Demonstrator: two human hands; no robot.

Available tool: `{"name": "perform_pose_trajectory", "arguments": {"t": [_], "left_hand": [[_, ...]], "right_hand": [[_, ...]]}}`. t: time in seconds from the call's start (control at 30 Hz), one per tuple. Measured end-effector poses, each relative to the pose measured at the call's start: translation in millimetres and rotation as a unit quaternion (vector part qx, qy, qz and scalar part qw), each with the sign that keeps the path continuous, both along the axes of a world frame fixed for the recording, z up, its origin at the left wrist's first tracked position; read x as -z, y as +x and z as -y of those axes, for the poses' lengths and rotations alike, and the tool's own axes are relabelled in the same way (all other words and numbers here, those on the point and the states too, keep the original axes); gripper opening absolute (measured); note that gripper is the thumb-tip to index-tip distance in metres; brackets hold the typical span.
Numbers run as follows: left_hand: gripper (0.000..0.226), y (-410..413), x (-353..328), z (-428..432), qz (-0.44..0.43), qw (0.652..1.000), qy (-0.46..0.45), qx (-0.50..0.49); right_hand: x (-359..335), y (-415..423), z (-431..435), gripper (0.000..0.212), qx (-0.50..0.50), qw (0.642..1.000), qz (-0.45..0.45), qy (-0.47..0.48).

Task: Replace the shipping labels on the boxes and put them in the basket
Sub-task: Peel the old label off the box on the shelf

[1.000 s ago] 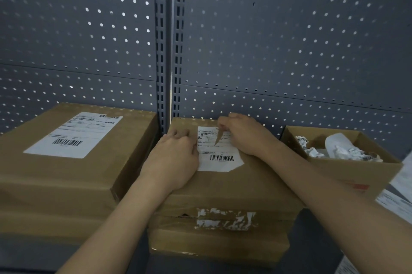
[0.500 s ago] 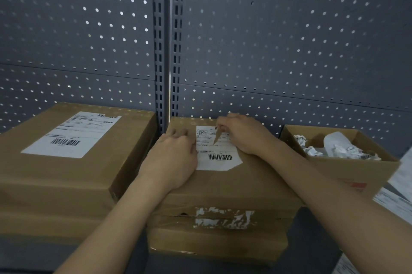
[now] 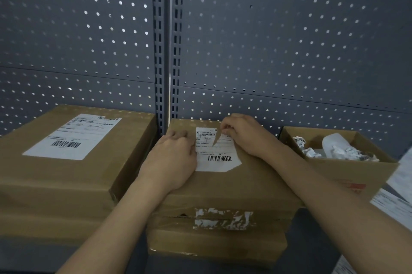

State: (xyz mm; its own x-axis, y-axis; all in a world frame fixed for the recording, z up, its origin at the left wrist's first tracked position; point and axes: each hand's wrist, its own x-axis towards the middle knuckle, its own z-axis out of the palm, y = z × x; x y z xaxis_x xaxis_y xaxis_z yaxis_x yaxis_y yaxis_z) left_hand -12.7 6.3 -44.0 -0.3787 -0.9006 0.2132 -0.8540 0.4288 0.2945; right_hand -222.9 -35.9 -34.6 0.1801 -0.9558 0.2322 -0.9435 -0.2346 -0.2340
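Peeling label (image 3: 217, 160) | left hand (image 3: 171, 162) presses box (image 3: 234, 186) beside label, right hand (image 3: 247, 135) pinches its torn top edge | pull low, slowly, so you don't tear it further.

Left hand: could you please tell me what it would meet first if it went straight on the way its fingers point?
The left hand lies on the middle box, pointing away from the person. Past the box's far edge it would probably meet the slotted upright first; depth is unclear.
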Motion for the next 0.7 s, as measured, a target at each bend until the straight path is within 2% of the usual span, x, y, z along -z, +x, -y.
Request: {"name": "perform_pose_trajectory", "arguments": {"t": [0.2, 0.37, 0.47, 0.53, 0.67, 0.7], "left_hand": [[0.042, 0, 0, 1, 0.001, 1.000, 0.001, -0.001], [0.041, 0, 2, 2, -0.001, 1.000, 0.000, 0.000], [0.041, 1, 3, 3, -0.005, 1.000, 0.001, 0.003], [0.040, 1, 3, 4, -0.008, 1.000, -0.005, 0.005], [0.040, 1, 5, 4, -0.013, 1.000, -0.009, 0.003], [0.040, 1, 5, 4, -0.015, 1.000, -0.008, 0.002]], "right_hand": [[0, 2, 6, 0.012, 0.009, 1.000, -0.009, -0.002], [2, 4, 10, 0.016, 0.010, 0.997, -0.079, -0.004], [4, 3, 11, 0.027, 0.014, 0.995, -0.100, -0.011], [6, 1, 10, 0.032, 0.015, 0.995, -0.096, -0.017], [7, -2, 4, 0.012, 0.010, 0.999, -0.043, -0.026], [6, -3, 3, 0.013, 0.008, 0.999, -0.019, -0.026]]}}
